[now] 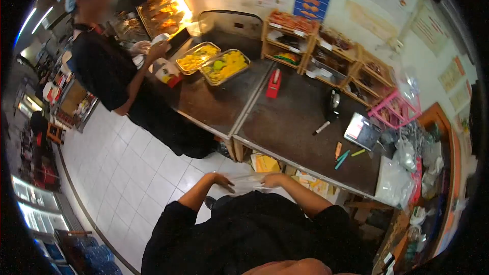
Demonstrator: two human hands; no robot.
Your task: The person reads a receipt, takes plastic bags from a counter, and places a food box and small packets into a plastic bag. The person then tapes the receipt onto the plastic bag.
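Note:
Between my two hands, low in front of my body, stretches a clear plastic bag (245,182). My left hand (222,181) has its fingers closed on the bag's left end. At the right end, my right hand (272,180) grips the same bag, its fingertips partly hidden by the plastic. Both hands are just off the near edge of the dark table (290,117). Beyond them on the table are a red tape dispenser (274,84), a marker (322,128) and several coloured pens (343,158).
A co-worker (112,71) stands at the left by two trays of yellow food (224,66). Wooden racks (331,58), a pink basket (395,109), a silver box (361,131) and plastic bags (395,178) line the table's back and right. A lit display case (163,12) stands behind.

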